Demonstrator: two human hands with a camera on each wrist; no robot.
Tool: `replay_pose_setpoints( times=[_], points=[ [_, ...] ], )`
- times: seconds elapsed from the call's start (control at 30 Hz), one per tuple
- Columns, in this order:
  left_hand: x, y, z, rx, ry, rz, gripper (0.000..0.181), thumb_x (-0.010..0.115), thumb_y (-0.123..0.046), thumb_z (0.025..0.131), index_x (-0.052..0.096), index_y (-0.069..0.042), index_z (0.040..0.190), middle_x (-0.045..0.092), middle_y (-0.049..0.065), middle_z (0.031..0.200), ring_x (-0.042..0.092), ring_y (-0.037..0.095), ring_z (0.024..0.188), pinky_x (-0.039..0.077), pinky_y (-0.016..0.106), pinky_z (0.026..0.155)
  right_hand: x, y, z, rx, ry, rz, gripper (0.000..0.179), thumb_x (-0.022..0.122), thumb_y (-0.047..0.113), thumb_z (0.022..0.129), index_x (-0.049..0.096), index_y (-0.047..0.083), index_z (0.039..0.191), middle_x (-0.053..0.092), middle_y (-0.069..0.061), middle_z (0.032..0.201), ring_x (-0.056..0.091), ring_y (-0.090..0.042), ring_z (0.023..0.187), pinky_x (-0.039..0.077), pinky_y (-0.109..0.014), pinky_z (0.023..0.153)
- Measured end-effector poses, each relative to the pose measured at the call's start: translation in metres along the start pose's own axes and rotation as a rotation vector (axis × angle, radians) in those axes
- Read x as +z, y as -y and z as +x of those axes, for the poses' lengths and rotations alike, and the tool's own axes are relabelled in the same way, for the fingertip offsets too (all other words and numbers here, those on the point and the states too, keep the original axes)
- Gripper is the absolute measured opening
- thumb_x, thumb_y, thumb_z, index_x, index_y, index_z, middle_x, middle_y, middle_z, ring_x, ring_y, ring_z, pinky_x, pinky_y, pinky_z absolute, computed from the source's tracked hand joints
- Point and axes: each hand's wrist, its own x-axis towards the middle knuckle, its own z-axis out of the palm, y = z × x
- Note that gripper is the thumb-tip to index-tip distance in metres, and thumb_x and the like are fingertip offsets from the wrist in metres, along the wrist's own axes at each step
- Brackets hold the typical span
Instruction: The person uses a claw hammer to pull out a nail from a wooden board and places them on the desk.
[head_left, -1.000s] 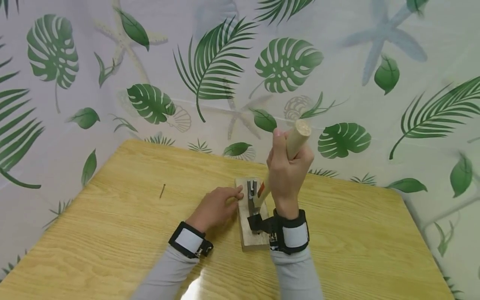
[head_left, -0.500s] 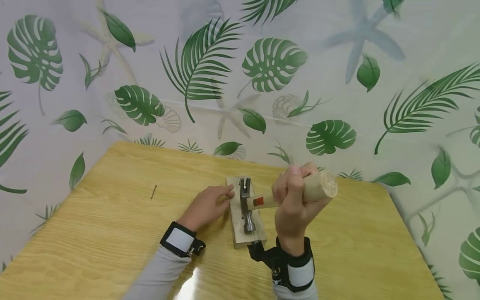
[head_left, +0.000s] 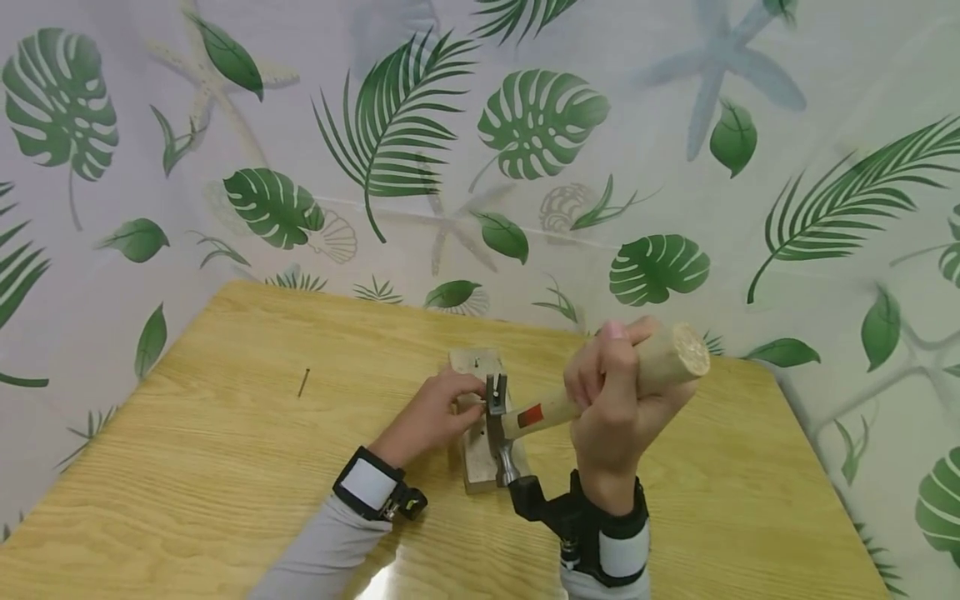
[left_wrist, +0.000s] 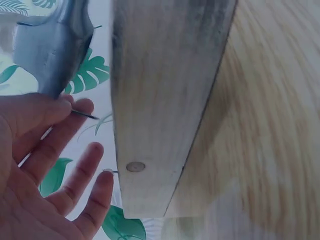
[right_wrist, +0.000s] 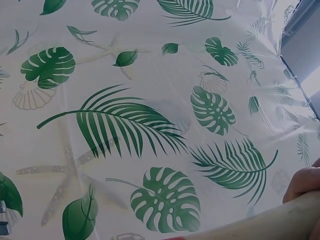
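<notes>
My right hand grips the thick wooden handle of a claw hammer, which leans to the right. The hammer's steel head lies over a small wooden board, its claw pointing away from me. Thumb and index finger of my left hand pinch a nail at the claw; its pointed end sticks out clear of the board in the left wrist view. Another nail stands in the board's far end, and a small dark hole shows nearer the middle. The right wrist view catches part of the handle.
A loose nail lies on the yellow wood-grain table, left of my left hand. Behind the table hangs a white sheet with printed leaves. Each wrist wears a black strap with a camera.
The hammer handle has swung from nearly upright down to the right, and its head has shifted nearer me. My left hand has moved from the board's edge to the nail at the claw.
</notes>
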Motion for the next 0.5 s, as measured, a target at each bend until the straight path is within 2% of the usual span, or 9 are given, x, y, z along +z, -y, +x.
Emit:
replay_pose_setpoints(
  times=[0.07, 0.17, 0.27, 0.37, 0.5],
  points=[
    [-0.0003, 0.0000, 0.0006, 0.000, 0.007, 0.012, 0.008, 0.070, -0.007, 0.094, 0.076, -0.011, 0.097, 0.074, 0.002, 0.101, 0.061, 0.021, 0.098, 0.052, 0.038, 0.085, 0.0003, 0.0006, 0.0000, 0.008, 0.004, -0.002, 0.029, 0.049, -0.006, 0.092, 0.036, -0.004, 0.066, 0.028, 0.001, 0.043, 0.025, -0.006, 0.032, 0.021, -0.020, 0.031],
    [-0.0010, 0.0010, 0.0010, -0.008, 0.014, 0.022, 0.008, 0.072, -0.008, 0.093, 0.077, -0.014, 0.092, 0.073, 0.000, 0.097, 0.063, 0.019, 0.098, 0.053, 0.037, 0.085, 0.0009, 0.0015, 0.0001, 0.025, 0.006, -0.022, 0.029, 0.050, -0.005, 0.092, 0.036, -0.004, 0.066, 0.029, 0.001, 0.043, 0.026, -0.007, 0.032, 0.021, -0.021, 0.031],
    [-0.0024, 0.0011, 0.0007, -0.022, 0.005, 0.006, 0.008, 0.073, -0.009, 0.093, 0.078, -0.015, 0.093, 0.074, 0.000, 0.099, 0.066, 0.018, 0.100, 0.055, 0.038, 0.088, 0.0012, 0.0027, 0.0000, 0.043, 0.010, -0.038, 0.030, 0.051, -0.004, 0.092, 0.037, -0.004, 0.066, 0.029, 0.001, 0.043, 0.026, -0.007, 0.032, 0.022, -0.022, 0.030],
    [-0.0039, 0.0008, -0.0011, -0.040, -0.050, -0.027, 0.009, 0.073, -0.010, 0.093, 0.079, -0.015, 0.097, 0.076, 0.000, 0.102, 0.068, 0.018, 0.101, 0.056, 0.039, 0.088, 0.0014, 0.0032, -0.0012, 0.056, 0.016, -0.038, 0.030, 0.051, -0.004, 0.093, 0.037, -0.004, 0.066, 0.030, 0.001, 0.043, 0.027, -0.007, 0.031, 0.022, -0.022, 0.030],
    [-0.0071, 0.0006, -0.0004, -0.070, -0.160, -0.105, 0.012, 0.072, -0.016, 0.095, 0.080, -0.017, 0.105, 0.077, -0.003, 0.107, 0.068, 0.014, 0.102, 0.054, 0.036, 0.084, 0.0016, 0.0032, -0.0012, 0.069, 0.022, -0.028, 0.030, 0.051, -0.004, 0.093, 0.037, -0.004, 0.066, 0.030, 0.001, 0.043, 0.026, -0.008, 0.031, 0.022, -0.023, 0.031]
  ],
)
